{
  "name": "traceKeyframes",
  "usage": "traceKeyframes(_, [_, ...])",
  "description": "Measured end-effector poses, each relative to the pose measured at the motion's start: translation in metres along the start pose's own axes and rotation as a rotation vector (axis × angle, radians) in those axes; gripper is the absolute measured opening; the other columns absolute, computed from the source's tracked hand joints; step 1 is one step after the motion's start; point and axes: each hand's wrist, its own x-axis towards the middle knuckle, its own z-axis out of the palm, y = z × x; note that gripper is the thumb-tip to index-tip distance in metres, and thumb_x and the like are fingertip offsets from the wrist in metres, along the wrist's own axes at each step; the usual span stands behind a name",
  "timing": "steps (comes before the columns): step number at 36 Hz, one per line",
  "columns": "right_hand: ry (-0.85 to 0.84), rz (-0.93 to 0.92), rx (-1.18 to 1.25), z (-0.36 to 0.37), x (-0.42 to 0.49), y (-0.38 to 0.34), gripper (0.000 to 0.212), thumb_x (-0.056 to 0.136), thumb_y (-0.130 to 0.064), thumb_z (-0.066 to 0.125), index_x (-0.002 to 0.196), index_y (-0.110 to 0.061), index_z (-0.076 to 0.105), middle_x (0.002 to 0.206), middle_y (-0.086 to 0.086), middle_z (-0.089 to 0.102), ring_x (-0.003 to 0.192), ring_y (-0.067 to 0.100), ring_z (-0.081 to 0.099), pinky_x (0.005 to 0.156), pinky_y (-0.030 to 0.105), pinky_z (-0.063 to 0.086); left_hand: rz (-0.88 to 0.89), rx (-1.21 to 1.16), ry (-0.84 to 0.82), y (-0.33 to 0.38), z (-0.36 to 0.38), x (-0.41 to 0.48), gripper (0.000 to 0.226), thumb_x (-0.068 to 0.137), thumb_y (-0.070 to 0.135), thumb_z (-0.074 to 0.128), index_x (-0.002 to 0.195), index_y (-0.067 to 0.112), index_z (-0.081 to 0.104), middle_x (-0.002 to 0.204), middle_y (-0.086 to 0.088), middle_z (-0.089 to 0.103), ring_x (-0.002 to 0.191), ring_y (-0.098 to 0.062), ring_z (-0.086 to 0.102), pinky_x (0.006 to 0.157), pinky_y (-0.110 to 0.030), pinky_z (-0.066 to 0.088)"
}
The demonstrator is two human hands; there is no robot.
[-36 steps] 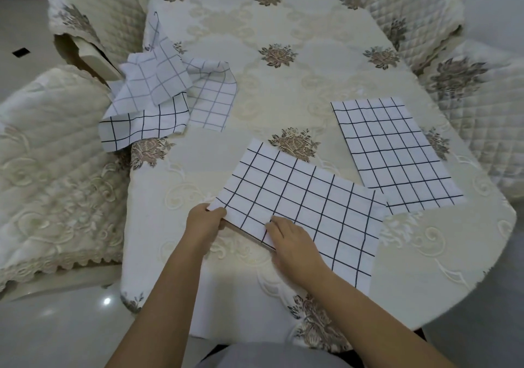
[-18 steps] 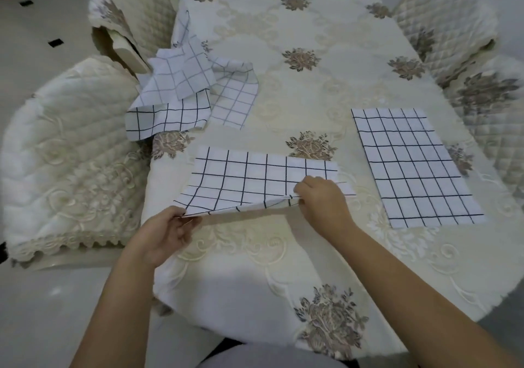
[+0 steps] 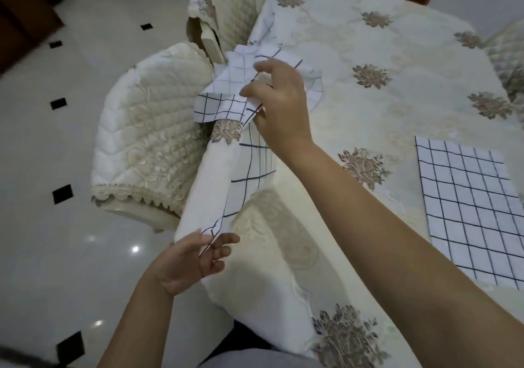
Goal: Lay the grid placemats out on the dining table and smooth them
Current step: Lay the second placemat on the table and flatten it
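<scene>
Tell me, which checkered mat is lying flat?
The placemat on the right, spread flat with no hand on it. The held placemat hangs between left hand and right hand; the crumpled pile lies beyond.

Dining table [image 3: 397,106]: covered by a cream tablecloth [image 3: 286,257] with embroidered flower motifs, which hangs over my near edge. One grid placemat [image 3: 467,211] lies flat at my right. A crumpled heap of grid placemats [image 3: 231,75] sits at the far left edge, partly overhanging.
</scene>
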Motion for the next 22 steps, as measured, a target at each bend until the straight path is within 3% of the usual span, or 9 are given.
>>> traceKeyframes(2, [0.023,0.019,0.068,-0.003,0.008,-0.003,0.029,0.06,0.011,0.052,0.076,-0.004,0.071,0.103,0.023,0.062,0.1,0.041,0.059,0.083,0.046,0.046,0.003,0.036,-0.056,-0.003,0.006,-0.001,0.079,0.036,0.034,0.092,0.097,0.001,0.054,0.094,-0.009,0.07,0.07,-0.014,0.064,0.059,-0.025,0.05])
traceKeyframes(4, [0.016,0.025,0.105,-0.006,0.01,0.005,0.033,0.06,0.013,0.05,0.08,-0.003,0.071,0.109,0.025,0.06,0.106,0.041,0.056,0.083,0.052,0.048,0.029,0.067,-0.087,-0.006,0.014,0.0,0.06,0.04,0.035,0.092,0.086,0.007,0.067,0.096,-0.01,0.07,0.07,-0.014,0.063,0.06,-0.024,0.048])
traceKeyframes(7, [-0.056,0.095,0.124,-0.015,0.007,0.032,0.035,0.067,0.009,0.048,0.086,-0.007,0.073,0.124,0.025,0.054,0.123,0.043,0.044,0.098,0.056,0.039,0.034,0.077,-0.112,-0.012,0.031,0.007,0.042,0.043,0.035,0.091,0.07,0.012,0.069,0.091,-0.009,0.07,0.067,-0.012,0.059,0.059,-0.023,0.044])
traceKeyframes(10, [-0.13,0.187,0.072,-0.022,-0.009,0.074,0.034,0.076,0.0,0.046,0.091,-0.01,0.074,0.135,0.022,0.047,0.131,0.042,0.036,0.106,0.055,0.032,0.003,0.122,-0.122,-0.021,0.052,0.02,0.02,0.059,0.031,0.083,0.065,0.018,0.068,0.088,-0.004,0.07,0.064,-0.008,0.055,0.058,-0.02,0.038])
traceKeyframes(12, [-0.183,0.244,-0.041,-0.027,-0.027,0.104,0.032,0.077,0.005,0.059,0.102,-0.01,0.072,0.139,0.024,0.043,0.131,0.043,0.036,0.107,0.052,0.031,-0.031,0.149,-0.061,-0.029,0.069,0.033,0.009,0.073,0.023,0.072,0.072,0.016,0.067,0.083,0.0,0.07,0.06,-0.005,0.053,0.054,-0.017,0.036])
traceKeyframes(15, [-0.414,0.595,-0.016,-0.04,-0.06,0.133,0.048,0.088,-0.003,0.055,0.135,-0.012,0.048,0.149,0.018,0.029,0.136,0.031,0.031,0.11,0.046,0.03,-0.099,0.202,0.036,-0.045,0.093,0.06,0.017,0.081,0.021,0.064,0.09,0.008,0.056,0.074,0.006,0.069,0.055,-0.001,0.053,0.051,-0.015,0.033])
traceKeyframes(17, [-0.398,0.962,0.125,-0.048,-0.085,0.141,0.055,0.092,-0.014,0.053,0.143,-0.013,0.032,0.136,0.007,0.036,0.119,0.019,0.042,0.101,0.039,0.04,-0.153,0.253,0.093,-0.056,0.106,0.079,0.011,0.088,0.021,0.06,0.089,0.011,0.055,0.078,0.005,0.068,0.053,0.0,0.053,0.05,-0.014,0.032])
traceKeyframes(20, [-0.322,1.317,0.198,-0.054,-0.123,0.153,0.039,0.091,-0.028,0.051,0.125,-0.012,0.044,0.097,-0.001,0.048,0.081,0.013,0.049,0.072,0.029,0.049,-0.217,0.338,0.147,-0.074,0.123,0.102,0.015,0.09,0.026,0.059,0.092,0.011,0.059,0.084,0.005,0.069,0.049,0.003,0.053,0.049,-0.014,0.029])
traceKeyframes(22, [-0.285,1.458,0.253,-0.059,-0.147,0.16,0.039,0.088,-0.041,0.047,0.117,-0.015,0.046,0.092,0.0,0.051,0.065,0.01,0.045,0.054,0.023,0.043,-0.253,0.367,0.143,-0.085,0.135,0.111,0.017,0.091,0.027,0.058,0.094,0.011,0.062,0.088,0.003,0.07,0.053,0.002,0.056,0.048,-0.015,0.027])
